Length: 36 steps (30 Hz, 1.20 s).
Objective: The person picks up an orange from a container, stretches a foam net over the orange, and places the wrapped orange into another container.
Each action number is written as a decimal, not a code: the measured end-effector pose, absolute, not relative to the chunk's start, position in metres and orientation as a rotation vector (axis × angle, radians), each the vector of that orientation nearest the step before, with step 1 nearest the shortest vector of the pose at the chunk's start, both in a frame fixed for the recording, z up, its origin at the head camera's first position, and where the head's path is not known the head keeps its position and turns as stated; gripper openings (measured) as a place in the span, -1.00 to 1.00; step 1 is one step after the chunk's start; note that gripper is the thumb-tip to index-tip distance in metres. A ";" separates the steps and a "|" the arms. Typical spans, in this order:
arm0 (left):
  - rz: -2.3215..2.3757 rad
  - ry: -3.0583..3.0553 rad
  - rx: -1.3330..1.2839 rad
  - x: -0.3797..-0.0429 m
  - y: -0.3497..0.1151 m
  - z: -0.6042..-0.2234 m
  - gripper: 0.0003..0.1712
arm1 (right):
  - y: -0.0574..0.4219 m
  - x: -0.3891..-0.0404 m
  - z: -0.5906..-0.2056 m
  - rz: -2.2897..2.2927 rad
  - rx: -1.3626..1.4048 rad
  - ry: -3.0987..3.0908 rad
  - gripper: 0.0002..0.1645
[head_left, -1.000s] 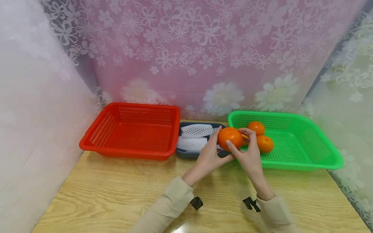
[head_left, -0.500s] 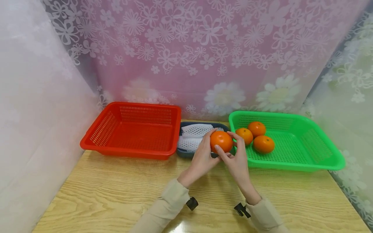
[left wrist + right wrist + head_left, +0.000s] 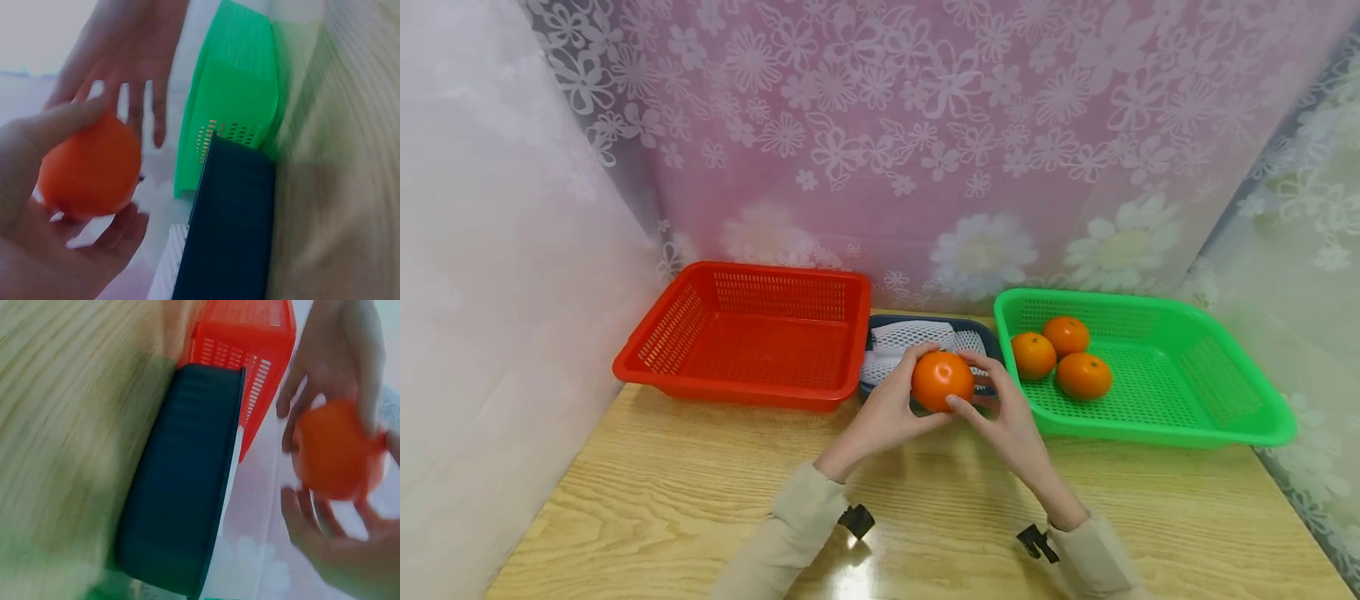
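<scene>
Orange fruit [image 3: 942, 381] is held in the air in both hands, over the far middle of the worktop [image 3: 715, 483]. Behind everything hangs a pink curtain [image 3: 865, 125] printed with white flowers, and below it the pale wood worktop spreads toward the near edge with a bright glare spot on it. At the far right corner stands a green basket [image 3: 1165, 379], its right end reaching the right edge. Toward the far left corner stands a red basket [image 3: 760, 342] with slotted walls. Between these two, along the far edge, sits a low dark tray [image 3: 181, 469], just beside both; the fruit is above it, clear of its rim in the wrist views.

Beige sleeves [image 3: 808, 500] come in from the near edge. The left hand [image 3: 887, 408] grips the fruit's left side, and in the left wrist view its thumb lies over the fruit with the other fingers beneath. The right hand [image 3: 1007, 408] grips it from the right, with the thumb pressed to the near face and bent fingers at the far side.

White foam nets [image 3: 913, 333] lie in the tray, partly hidden by the hands. Three whole oranges [image 3: 1084, 376] rest close together at the left end of the green basket. Smallest are the black clips [image 3: 857, 522], one at each cuff, above the near part of the worktop.
</scene>
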<state>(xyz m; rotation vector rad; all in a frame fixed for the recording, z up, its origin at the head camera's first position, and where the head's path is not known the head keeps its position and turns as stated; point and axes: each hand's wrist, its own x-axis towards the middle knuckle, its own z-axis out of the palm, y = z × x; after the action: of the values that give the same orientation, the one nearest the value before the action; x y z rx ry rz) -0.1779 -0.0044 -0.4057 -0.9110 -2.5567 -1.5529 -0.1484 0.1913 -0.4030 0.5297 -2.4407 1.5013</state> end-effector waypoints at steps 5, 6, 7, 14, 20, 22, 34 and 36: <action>-1.635 -2.628 -1.010 -0.171 -0.022 -0.414 -0.04 | 0.199 -0.148 -0.413 1.477 0.743 -2.576 -0.21; -1.612 -2.644 -1.022 -0.169 -0.024 -0.416 -0.05 | 0.199 -0.148 -0.415 1.484 0.774 -2.593 -0.19; -1.600 -2.656 -1.029 -0.168 -0.026 -0.418 -0.06 | 0.200 -0.148 -0.417 1.491 0.797 -2.607 -0.19; -1.508 -2.717 -1.052 -0.165 -0.034 -0.435 -0.09 | 0.197 -0.146 -0.430 1.501 0.863 -2.679 -0.17; -1.502 -2.737 -1.051 -0.164 -0.037 -0.443 -0.13 | 0.194 -0.147 -0.436 1.554 0.911 -2.693 -0.17; -1.487 -2.760 -1.058 -0.164 -0.037 -0.446 -0.14 | 0.194 -0.148 -0.438 1.566 0.916 -2.718 -0.18; -1.375 -2.857 -1.051 -0.165 -0.036 -0.451 -0.15 | 0.195 -0.151 -0.445 1.480 0.956 -2.803 -0.20; -1.364 -2.854 -1.078 -0.166 -0.037 -0.450 -0.16 | 0.195 -0.151 -0.446 1.479 0.947 -2.814 -0.19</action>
<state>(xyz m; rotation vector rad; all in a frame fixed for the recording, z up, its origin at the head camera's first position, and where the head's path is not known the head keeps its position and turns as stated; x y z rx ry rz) -0.1660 -0.0371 -0.4497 -1.0777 -2.8541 -1.3642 -0.1515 0.1952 -0.4455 0.9469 -2.8136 1.4786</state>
